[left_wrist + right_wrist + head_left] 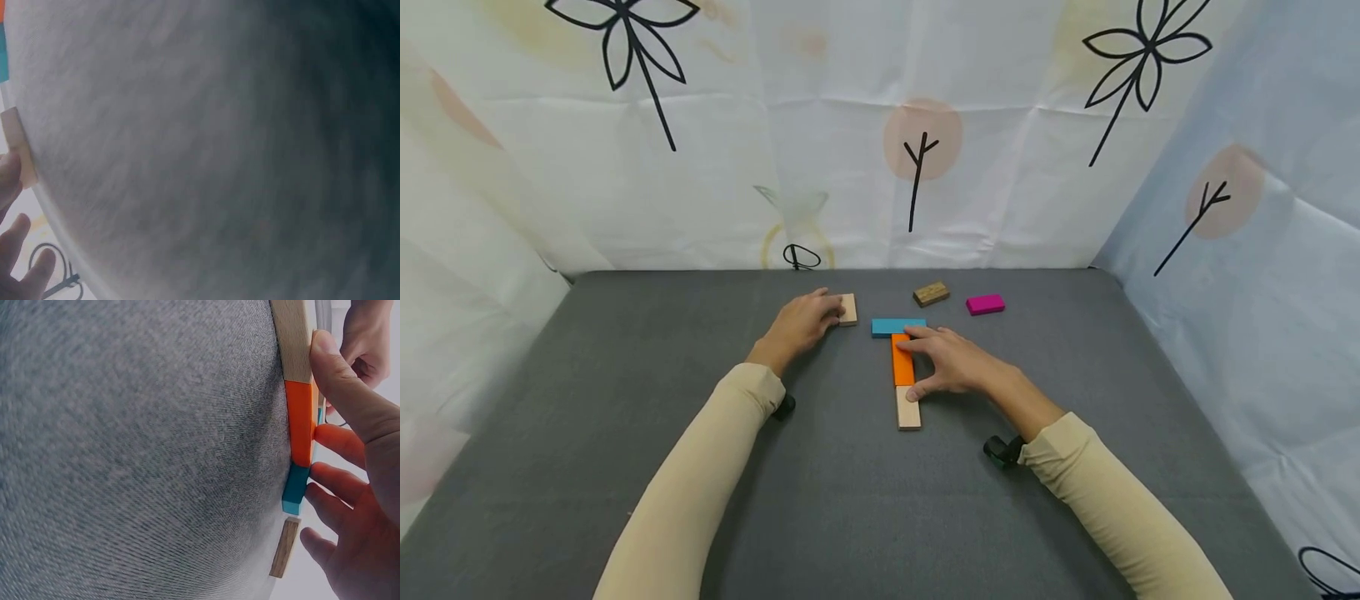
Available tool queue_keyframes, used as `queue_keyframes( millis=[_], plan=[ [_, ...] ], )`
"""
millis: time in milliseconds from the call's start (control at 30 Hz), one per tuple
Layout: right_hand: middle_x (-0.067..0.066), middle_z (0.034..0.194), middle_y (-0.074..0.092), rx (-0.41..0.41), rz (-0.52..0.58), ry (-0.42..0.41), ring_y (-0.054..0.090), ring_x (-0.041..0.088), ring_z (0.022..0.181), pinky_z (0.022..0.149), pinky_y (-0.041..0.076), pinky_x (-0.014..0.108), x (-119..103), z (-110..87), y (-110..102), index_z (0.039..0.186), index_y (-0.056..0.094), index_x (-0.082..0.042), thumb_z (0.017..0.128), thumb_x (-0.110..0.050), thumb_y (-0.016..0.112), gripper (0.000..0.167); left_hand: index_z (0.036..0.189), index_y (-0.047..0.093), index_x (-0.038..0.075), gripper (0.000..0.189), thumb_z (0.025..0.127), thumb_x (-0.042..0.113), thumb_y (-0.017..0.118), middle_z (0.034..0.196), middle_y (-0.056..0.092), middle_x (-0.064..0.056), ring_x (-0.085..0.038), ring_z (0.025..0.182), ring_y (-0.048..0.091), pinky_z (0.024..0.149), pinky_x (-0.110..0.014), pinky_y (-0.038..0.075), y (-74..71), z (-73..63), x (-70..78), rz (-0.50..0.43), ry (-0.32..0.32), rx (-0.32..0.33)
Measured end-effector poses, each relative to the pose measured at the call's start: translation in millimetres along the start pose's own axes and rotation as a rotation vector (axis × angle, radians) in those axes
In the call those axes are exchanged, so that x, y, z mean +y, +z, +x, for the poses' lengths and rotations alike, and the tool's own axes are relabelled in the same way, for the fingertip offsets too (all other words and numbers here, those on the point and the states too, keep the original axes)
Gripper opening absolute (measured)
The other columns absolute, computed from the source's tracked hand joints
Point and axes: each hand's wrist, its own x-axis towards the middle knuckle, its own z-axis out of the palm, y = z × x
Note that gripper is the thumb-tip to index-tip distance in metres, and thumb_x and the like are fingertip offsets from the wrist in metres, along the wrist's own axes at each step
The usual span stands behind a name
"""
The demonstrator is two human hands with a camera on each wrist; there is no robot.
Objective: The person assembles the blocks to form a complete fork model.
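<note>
My left hand (801,323) pinches the left edge of a pale wooden block (849,310) on the dark table; in the left wrist view a fingertip lies against this block (20,147). My right hand (951,360) is spread over three blocks laid end to end in a T shape. Its thumb touches a second pale wooden block (292,340), while the index finger rests at the orange block (299,422). The other fingertips reach the blue block (897,327), which lies crosswise at the far end of the orange one.
Farther back lie a brown wood-grain block (931,293) and a magenta block (985,305). The grey table (625,400) ends at a patterned cloth wall (850,150), with further cloth along both sides.
</note>
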Motion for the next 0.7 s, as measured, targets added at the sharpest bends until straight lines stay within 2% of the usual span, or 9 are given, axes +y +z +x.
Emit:
queue_keyframes(
  millis=[100,200,300,433,600,700],
  plan=[
    [0.013,0.162,0.027,-0.001,-0.005,-0.002,0.027,0.048,0.144,0.115,0.020,0.062,0.0,-0.1,-0.2,0.151,0.045,-0.011,0.081,-0.050,0.079,0.087,0.107,0.071,0.003,0.013,0.096,0.008,0.066,0.111,0.070,-0.015,-0.040,0.135,0.046,0.108,-0.050,0.040,4.0,2.4,0.8,0.017,-0.006,0.026],
    [0.015,0.161,0.029,0.006,-0.016,-0.014,0.029,0.047,0.143,0.116,0.020,0.060,0.0,-0.3,0.0,0.150,0.046,-0.010,0.081,-0.050,0.079,0.087,0.107,0.073,0.004,0.015,0.094,0.010,0.068,0.113,0.070,-0.014,-0.039,0.136,0.045,0.108,-0.049,0.040,5.6,4.2,1.7,0.029,-0.018,0.028],
    [0.016,0.160,0.030,0.013,-0.029,-0.025,0.030,0.046,0.143,0.117,0.019,0.059,-0.1,-1.0,0.0,0.149,0.048,-0.009,0.081,-0.050,0.080,0.086,0.111,0.074,0.004,0.020,0.094,0.012,0.069,0.123,0.068,-0.014,-0.039,0.138,0.043,0.108,-0.050,0.040,4.5,5.8,4.1,0.034,-0.041,0.007],
    [0.016,0.160,0.030,0.012,-0.033,-0.029,0.031,0.045,0.143,0.117,0.018,0.059,0.0,-0.5,-0.1,0.149,0.048,-0.009,0.081,-0.050,0.079,0.086,0.120,0.073,0.006,0.027,0.095,0.015,0.068,0.137,0.060,-0.014,-0.039,0.139,0.041,0.108,-0.053,0.039,1.8,7.2,7.4,0.059,-0.072,-0.043],
    [0.015,0.161,0.030,0.004,-0.037,-0.020,0.032,0.044,0.142,0.116,0.020,0.059,-0.8,-0.1,-1.1,0.149,0.048,-0.010,0.081,-0.051,0.079,0.086,0.132,0.066,0.009,0.035,0.099,0.018,0.064,0.147,0.051,-0.012,-0.039,0.143,0.036,0.109,-0.056,0.037,-2.4,8.2,12.4,0.112,-0.078,-0.131],
    [0.015,0.161,0.029,-0.003,-0.040,-0.018,0.032,0.044,0.142,0.116,0.021,0.060,-1.2,-0.7,-1.3,0.150,0.047,-0.010,0.081,-0.051,0.078,0.085,0.140,0.060,0.011,0.040,0.101,0.022,0.060,0.153,0.044,-0.011,-0.038,0.146,0.029,0.112,-0.058,0.031,-3.6,9.1,15.5,0.088,-0.102,-0.197]
  ],
)
